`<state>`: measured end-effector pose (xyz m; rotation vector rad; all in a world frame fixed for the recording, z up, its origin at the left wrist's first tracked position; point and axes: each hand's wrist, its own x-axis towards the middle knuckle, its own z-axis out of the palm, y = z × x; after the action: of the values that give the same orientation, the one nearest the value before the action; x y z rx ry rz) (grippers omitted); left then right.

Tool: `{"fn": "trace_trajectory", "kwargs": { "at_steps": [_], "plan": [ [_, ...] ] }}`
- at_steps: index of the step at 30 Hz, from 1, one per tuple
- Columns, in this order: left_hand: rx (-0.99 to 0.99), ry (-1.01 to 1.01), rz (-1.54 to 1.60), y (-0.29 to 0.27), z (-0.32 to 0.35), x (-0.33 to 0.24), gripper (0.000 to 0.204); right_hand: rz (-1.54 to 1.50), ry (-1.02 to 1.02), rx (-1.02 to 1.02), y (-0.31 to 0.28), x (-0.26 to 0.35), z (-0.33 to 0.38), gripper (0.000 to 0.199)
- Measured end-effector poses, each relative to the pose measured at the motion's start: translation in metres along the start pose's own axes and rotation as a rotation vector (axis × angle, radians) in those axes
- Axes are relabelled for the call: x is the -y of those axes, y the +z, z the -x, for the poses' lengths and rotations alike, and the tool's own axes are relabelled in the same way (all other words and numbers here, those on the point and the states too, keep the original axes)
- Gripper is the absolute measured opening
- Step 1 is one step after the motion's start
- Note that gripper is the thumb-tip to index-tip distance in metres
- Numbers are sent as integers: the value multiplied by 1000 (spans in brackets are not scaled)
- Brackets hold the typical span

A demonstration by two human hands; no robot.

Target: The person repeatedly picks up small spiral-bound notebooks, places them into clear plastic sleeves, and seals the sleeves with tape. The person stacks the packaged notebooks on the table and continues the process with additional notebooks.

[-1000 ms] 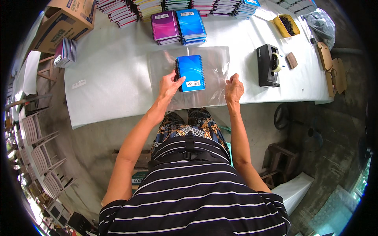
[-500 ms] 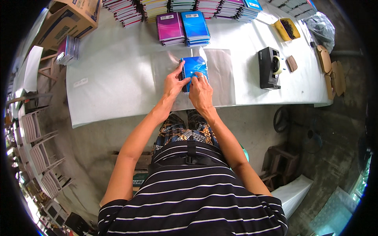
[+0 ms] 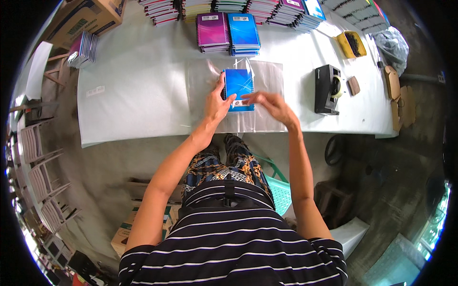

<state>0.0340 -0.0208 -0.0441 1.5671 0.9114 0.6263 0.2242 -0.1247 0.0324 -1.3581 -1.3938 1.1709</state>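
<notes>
A blue spiral notebook (image 3: 239,82) lies on clear plastic sheets (image 3: 269,76) at the table's front, its wire binding on the left. My left hand (image 3: 217,105) grips its left edge, with the thumb resting on the cover and the fingers along the binding. On the lower part of the cover sits a small white label (image 3: 240,103). My right hand (image 3: 272,105) is just right of that label, its fingertips over the notebook's right edge. Motion smears those fingers, so I cannot see whether they hold anything or touch the cover.
Behind the notebook stand a purple notebook stack (image 3: 213,29) and a blue notebook stack (image 3: 244,31), with more piles farther back. A black tape dispenser (image 3: 326,90), a wooden block (image 3: 353,86) and a yellow tub (image 3: 352,45) are at right. A cardboard box (image 3: 88,21) is at far left.
My right hand has moved off the middle of the cover to the right, and the white label now shows. My left hand stays on the notebook's left edge.
</notes>
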Motion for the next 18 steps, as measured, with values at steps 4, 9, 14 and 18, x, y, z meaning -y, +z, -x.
{"fn": "trace_trajectory", "kwargs": {
  "at_steps": [4, 9, 14, 18],
  "plan": [
    [-16, -45, -111, -2, 2, -4, 84, 405, 0, -146, -30, 25, -72, 46],
    [1, -72, -41, -2, 2, 3, 85, 847, -150, 14, -39, -3, -142, 31],
    [-37, -137, -12, -3, 9, 9, 79, 837, -305, -437, -24, 11, -119, 16],
    [-27, -221, 5, -2, 8, 0, 74, 566, -8, -500, -9, -2, -49, 25]
  ]
}}
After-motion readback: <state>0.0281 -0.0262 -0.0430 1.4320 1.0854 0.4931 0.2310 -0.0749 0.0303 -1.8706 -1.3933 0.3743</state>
